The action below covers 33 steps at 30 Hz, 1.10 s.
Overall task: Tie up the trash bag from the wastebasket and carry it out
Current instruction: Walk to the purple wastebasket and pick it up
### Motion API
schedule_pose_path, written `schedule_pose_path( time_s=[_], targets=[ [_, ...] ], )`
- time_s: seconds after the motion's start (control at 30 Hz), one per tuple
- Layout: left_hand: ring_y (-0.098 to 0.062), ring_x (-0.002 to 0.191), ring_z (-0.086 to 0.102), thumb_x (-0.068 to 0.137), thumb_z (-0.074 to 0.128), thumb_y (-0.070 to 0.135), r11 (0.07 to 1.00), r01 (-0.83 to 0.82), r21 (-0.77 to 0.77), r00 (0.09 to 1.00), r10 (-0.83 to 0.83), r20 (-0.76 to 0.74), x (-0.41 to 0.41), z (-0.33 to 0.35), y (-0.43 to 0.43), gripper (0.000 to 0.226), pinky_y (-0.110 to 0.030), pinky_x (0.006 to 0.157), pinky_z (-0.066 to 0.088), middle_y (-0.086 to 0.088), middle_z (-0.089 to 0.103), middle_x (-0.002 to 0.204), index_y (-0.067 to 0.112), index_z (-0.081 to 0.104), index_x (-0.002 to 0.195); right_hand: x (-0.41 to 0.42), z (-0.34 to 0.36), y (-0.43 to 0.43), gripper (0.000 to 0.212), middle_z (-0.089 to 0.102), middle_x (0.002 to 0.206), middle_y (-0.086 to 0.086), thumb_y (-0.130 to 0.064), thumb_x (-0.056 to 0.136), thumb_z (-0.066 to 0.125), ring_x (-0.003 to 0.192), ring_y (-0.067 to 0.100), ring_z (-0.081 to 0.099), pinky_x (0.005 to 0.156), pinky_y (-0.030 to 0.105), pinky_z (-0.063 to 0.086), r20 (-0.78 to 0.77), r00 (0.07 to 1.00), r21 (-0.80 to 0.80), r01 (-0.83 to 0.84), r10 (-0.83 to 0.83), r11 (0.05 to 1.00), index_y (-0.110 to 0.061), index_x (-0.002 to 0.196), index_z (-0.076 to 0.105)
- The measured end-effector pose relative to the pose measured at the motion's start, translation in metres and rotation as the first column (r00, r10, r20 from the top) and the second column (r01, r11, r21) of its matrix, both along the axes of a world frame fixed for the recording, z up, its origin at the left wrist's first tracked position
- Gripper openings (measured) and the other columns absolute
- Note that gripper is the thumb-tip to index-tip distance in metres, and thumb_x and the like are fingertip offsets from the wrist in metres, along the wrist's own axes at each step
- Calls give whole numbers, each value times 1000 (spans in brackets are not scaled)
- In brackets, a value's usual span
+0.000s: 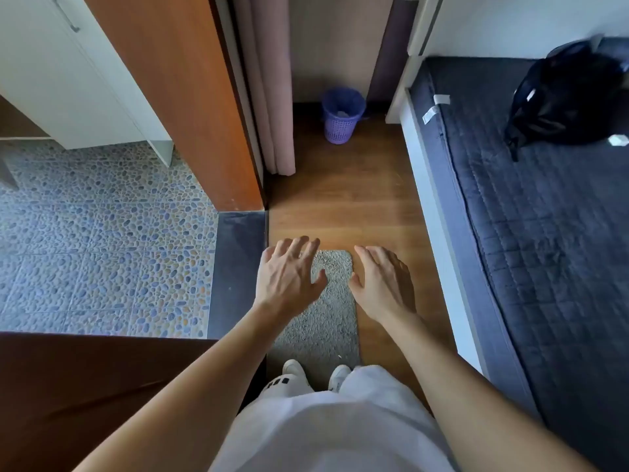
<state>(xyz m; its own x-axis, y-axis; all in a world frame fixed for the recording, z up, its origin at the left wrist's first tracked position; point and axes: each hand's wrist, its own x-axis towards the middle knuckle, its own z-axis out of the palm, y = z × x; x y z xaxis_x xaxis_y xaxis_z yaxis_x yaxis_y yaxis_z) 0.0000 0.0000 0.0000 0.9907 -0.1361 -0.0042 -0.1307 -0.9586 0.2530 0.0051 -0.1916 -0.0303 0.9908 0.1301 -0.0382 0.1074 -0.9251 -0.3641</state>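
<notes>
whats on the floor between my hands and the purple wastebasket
In the head view, only bare wooden floor lies between the open hands and the purple wastebasket.

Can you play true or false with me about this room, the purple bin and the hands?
1. The purple bin stands on the wooden floor at the far end, by the curtain. True.
2. The left hand is holding the trash bag. False: both the left hand and the right hand are open and empty, held out over the grey mat.
3. A dark backpack lies on the bed. True.
4. The bin is tipped over on its side. False: it stands upright.
5. The person stands on the pebble tiles. False: the white shoes are on the grey mat.
</notes>
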Motion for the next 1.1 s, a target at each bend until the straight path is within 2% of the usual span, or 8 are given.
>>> schedule_pose_path(
  time_s=[0.47, 0.67, 0.9, 1.1],
  targets=[
    [-24, 118, 54, 87, 44, 53, 998, 50, -23, 999, -50, 2, 73, -10, -26, 57, -44, 93, 46, -1, 57, 135, 23, 48, 135, 61, -8, -19, 55, 64, 118, 6, -31, 80, 61, 112, 28, 59, 97, 44, 49, 18, 998, -29, 53, -52, 998, -16, 133, 55],
    [-23, 128, 49, 87, 35, 58, 999, 39, 18, 997, -37, -69, 154, -12, -56, 64, -44, 101, 43, 1, 51, 144, 26, 41, 142, 143, -4, -47, 54, 63, 122, 3, -31, 81, 64, 113, 25, 58, 98, 42, 48, 62, 998, -71, 31, -26, 997, -19, 133, 56],
    [-24, 124, 52, 86, 40, 56, 1000, -2, 24, 999, 3, -32, 253, 1, -102, 62, -44, 98, 45, 0, 56, 140, 25, 47, 138, 253, 13, -96, 57, 64, 123, 7, -27, 77, 64, 111, 28, 60, 98, 41, 48, 122, 992, -70, 21, -12, 997, -17, 133, 58],
    [-24, 125, 52, 83, 43, 55, 999, -40, 10, 999, 40, -16, 311, 8, -128, 60, -42, 98, 44, 2, 57, 138, 25, 50, 135, 317, 14, -122, 52, 64, 123, 5, -32, 82, 58, 112, 27, 60, 97, 41, 47, 130, 991, -55, 14, -7, 998, -19, 133, 59]
  ],
)
